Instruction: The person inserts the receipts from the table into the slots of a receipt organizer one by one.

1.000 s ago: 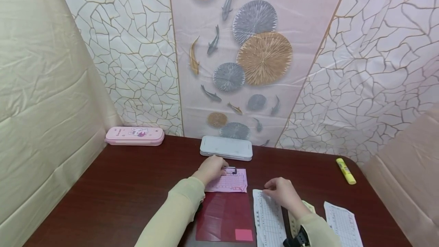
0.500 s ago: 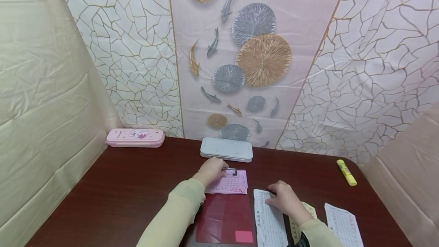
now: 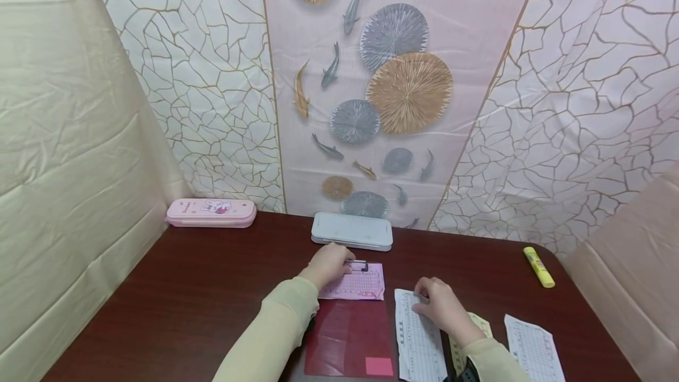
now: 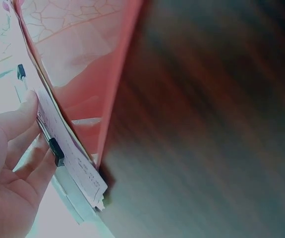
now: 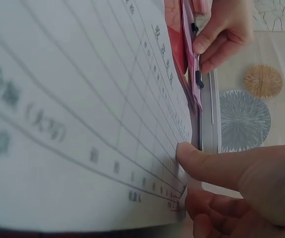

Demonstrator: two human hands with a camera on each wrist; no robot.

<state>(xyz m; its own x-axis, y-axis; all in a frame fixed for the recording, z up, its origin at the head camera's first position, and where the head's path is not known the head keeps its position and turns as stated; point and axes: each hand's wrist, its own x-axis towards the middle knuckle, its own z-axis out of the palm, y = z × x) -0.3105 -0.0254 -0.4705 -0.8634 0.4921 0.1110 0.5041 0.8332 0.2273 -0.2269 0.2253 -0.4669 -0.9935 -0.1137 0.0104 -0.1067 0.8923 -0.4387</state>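
Observation:
My left hand [image 3: 330,264] pinches the metal clip [image 4: 44,126] at the top of a red translucent clip folder [image 3: 347,335]. A pink printed form [image 3: 358,283] lies under the clip, its edge lined up with other sheets in the left wrist view. At the right, thumb and fingers of my right hand [image 3: 442,309] pinch the far edge of a white printed form [image 3: 421,341]. Gridded lines cover this sheet, which fills much of the right wrist view. Part of a yellow form [image 3: 480,326] shows beside my right wrist, mostly hidden by the forearm.
Behind the folder stands a pale flat tin case [image 3: 352,231]. A pink pencil case [image 3: 211,213] sits at the back left. Toward the right are a yellow glue stick [image 3: 539,267] and another white form [image 3: 533,346]. Patterned cloth hangs along the table's back edge.
My right hand has shifted slightly right along the far edge of the white form, and its thumb now lies over the sheet. My left hand stays at the clip.

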